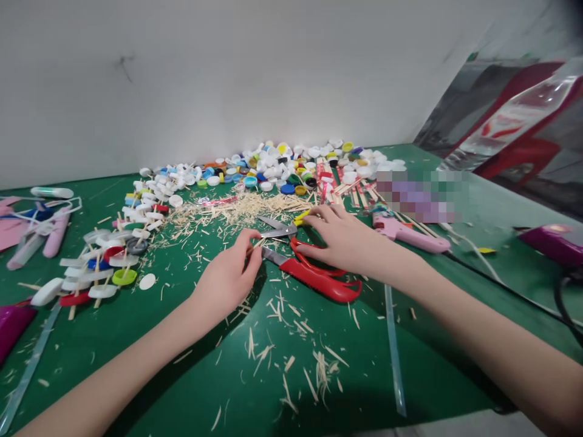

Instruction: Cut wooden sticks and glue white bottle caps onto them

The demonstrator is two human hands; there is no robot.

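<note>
My left hand (230, 276) is closed in a pinch on a thin wooden stick (256, 245), held between the open blades of the red-handled scissors (314, 273). The scissors lie on the green table (191, 370), blades pointing left. My right hand (339, 240) rests over the scissors' handles with its fingers stretched out, reaching toward a yellow-handled pair of snips (285, 227) just behind. Wooden splinters and cut stick bits (291, 358) are scattered all around both hands.
A heap of coloured bottle caps (282, 164) lies at the back against the grey wall. Caps threaded on sticks (107, 267) sit at the left. A pink glue gun (410, 233) lies at the right, glue sticks (394, 346) in front, a purple tool (553, 243) far right.
</note>
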